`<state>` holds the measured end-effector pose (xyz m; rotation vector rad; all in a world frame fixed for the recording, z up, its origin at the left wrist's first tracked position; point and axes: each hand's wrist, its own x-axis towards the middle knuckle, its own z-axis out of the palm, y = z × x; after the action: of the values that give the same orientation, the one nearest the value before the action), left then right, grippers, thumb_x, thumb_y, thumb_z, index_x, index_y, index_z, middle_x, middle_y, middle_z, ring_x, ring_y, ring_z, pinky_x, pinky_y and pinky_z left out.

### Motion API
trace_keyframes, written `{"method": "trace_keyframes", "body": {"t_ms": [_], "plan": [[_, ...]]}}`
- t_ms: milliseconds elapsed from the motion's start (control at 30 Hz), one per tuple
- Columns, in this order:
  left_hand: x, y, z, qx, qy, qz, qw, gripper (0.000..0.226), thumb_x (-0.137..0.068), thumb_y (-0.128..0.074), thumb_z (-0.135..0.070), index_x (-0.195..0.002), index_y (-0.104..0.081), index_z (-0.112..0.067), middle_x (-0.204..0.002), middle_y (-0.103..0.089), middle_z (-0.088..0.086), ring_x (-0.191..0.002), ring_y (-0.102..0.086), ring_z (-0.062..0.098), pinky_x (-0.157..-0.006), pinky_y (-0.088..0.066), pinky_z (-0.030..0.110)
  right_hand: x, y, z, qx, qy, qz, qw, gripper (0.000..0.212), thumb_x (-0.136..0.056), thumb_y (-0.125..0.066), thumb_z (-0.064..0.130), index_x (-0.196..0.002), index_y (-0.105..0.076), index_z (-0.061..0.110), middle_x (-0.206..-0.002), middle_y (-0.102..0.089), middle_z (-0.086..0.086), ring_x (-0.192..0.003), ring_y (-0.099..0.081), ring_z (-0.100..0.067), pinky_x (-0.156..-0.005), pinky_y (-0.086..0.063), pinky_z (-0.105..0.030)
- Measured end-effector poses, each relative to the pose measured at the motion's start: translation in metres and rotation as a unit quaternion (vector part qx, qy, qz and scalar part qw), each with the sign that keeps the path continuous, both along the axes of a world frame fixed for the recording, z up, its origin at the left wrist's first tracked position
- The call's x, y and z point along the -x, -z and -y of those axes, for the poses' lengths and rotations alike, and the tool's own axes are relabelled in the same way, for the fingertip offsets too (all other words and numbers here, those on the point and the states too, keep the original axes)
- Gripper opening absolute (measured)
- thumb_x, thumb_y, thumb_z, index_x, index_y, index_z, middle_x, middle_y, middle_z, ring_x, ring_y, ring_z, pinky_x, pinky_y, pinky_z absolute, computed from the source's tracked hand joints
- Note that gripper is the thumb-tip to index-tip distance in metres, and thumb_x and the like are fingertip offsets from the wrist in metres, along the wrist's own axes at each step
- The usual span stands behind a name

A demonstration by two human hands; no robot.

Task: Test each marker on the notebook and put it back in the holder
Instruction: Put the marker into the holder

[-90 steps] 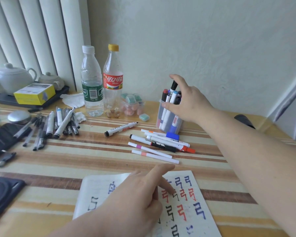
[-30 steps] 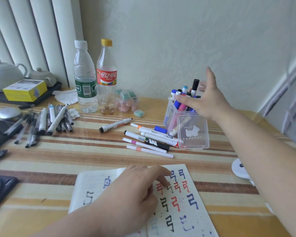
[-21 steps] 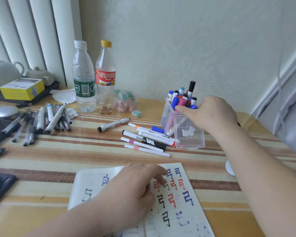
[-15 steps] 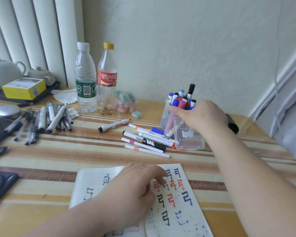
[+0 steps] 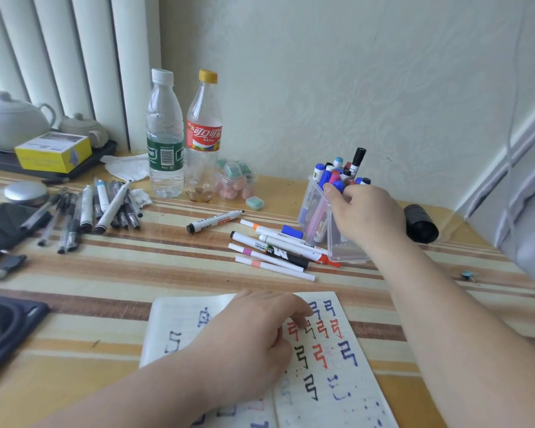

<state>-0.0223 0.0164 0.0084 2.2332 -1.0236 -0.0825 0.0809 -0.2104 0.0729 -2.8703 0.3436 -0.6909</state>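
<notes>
Here the right hand [image 5: 365, 214] grips the holder [image 5: 314, 208] rim, loose markers [image 5: 278, 248] just beside.

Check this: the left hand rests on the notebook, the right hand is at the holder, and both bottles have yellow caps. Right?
Not the caps. The head view shows the cola bottle with a yellow cap, the water bottle with a white one. The left hand rests on the notebook; the right hand is at the holder.

Markers [image 5: 275, 250] lie left of the holder [image 5: 313, 208], behind the notebook [image 5: 337, 381]; possibly a cap [image 5: 420, 223] right.
</notes>
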Motion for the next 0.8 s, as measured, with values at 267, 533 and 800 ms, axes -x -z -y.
{"method": "trace_keyframes", "body": {"t_ms": [267, 533, 800], "plan": [[-0.002, 0.006, 0.001, 0.01, -0.003, -0.003, 1.0, 0.049, -0.075, -0.038, -0.019, -0.116, -0.061, -0.033, -0.099, -0.036, -0.059, -0.092, -0.041, -0.019, -0.085, -0.026, 0.007, 0.019, -0.006, 0.006, 0.047, -0.056, -0.064, 0.995, 0.049, -0.081, -0.06, 0.075, -0.11, -0.058, 0.036, -0.089, -0.063, 0.009, -0.085, -0.06, -0.022, -0.065, -0.049, -0.033], [-0.005, 0.011, 0.002, 0.021, -0.012, 0.002, 1.0, 0.049, -0.074, -0.039, -0.02, -0.115, -0.064, -0.035, -0.093, -0.045, -0.05, -0.089, -0.043, -0.018, -0.09, -0.031, 0.012, -0.001, -0.017, 0.035, -0.091, -0.067, 0.221, 0.969, 0.03, -0.091, -0.065, 0.03, -0.116, -0.06, 0.014, -0.106, -0.062, -0.004, -0.099, -0.058, -0.026, -0.086, -0.052, -0.046], [-0.007, 0.013, 0.002, 0.019, -0.011, 0.002, 1.0, 0.048, -0.075, -0.04, -0.022, -0.114, -0.064, -0.035, -0.086, -0.047, -0.04, -0.091, -0.043, -0.016, -0.098, -0.035, 0.018, -0.044, -0.048, 0.039, -0.079, -0.088, 0.01, 0.993, 0.038, -0.105, -0.045, 0.023, -0.138, -0.062, 0.015, -0.143, -0.061, -0.006, -0.134, -0.053, -0.024, -0.109, -0.039, -0.03]]}}
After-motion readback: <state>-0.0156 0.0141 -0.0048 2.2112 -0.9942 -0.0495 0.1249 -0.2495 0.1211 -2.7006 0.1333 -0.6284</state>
